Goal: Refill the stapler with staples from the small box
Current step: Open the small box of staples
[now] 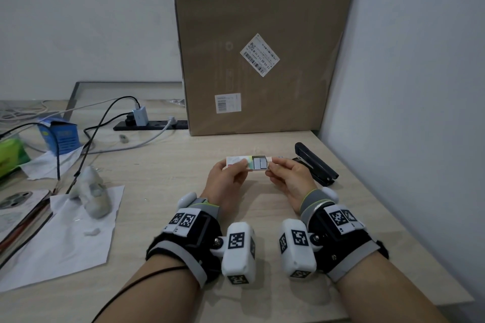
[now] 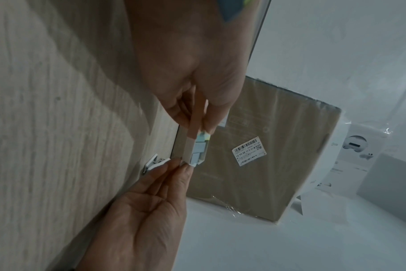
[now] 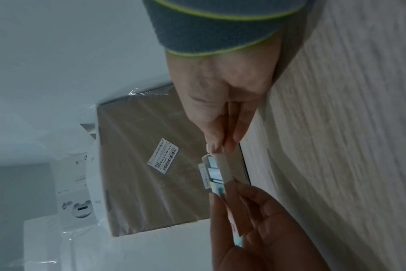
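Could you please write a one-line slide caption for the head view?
Both hands slide open the small staple box above the desk; black stapler waits alongside.

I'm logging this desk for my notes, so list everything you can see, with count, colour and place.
Small cardboard staple box: one, white and green, held above the desk, its tray slid partly out.
Metal staple strips: count unclear, grey, in the tray.
Black stapler: one, on the desk right of the hands.
Large cardboard carton: one, brown, at the desk's far edge.
Black power strip: one, left of the carton.
Blue carton: one, far left.
White paper sheet: one, near left.
Wooden desk: one, pale.
Left hand: holds the box sleeve.
Right hand: pinches the tray end.
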A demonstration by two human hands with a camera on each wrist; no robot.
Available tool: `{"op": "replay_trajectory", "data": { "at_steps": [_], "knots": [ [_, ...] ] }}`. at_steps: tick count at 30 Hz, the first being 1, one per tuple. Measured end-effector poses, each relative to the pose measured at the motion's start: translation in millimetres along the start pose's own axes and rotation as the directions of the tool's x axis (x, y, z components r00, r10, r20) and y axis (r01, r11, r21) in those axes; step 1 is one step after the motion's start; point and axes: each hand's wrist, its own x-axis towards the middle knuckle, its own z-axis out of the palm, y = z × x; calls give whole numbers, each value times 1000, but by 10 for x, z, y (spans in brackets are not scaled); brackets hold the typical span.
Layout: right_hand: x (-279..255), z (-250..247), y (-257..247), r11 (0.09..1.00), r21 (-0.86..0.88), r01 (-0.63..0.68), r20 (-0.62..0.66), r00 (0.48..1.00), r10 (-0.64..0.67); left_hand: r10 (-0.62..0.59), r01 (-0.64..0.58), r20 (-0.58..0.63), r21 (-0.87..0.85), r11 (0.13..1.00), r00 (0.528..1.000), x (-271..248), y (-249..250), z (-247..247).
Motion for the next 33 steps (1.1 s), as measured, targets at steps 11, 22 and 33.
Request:
{"op": "replay_trajectory", "data": {
  "at_steps": [11, 22, 33],
  "knots": [
    [-9, 6, -26, 729, -545, 414, 91, 894, -439, 118, -107, -23, 276, 955, 993, -68, -10, 23],
    [19, 8, 19, 284, -791, 543, 309, 754, -580, 176, -173, 21, 338, 925, 984, -121, 41, 60],
    [32, -12, 17, 363, -771, 524, 297, 799, -524, 186, -159, -41, 355, 921, 982, -41, 0, 33]
  ]
}}
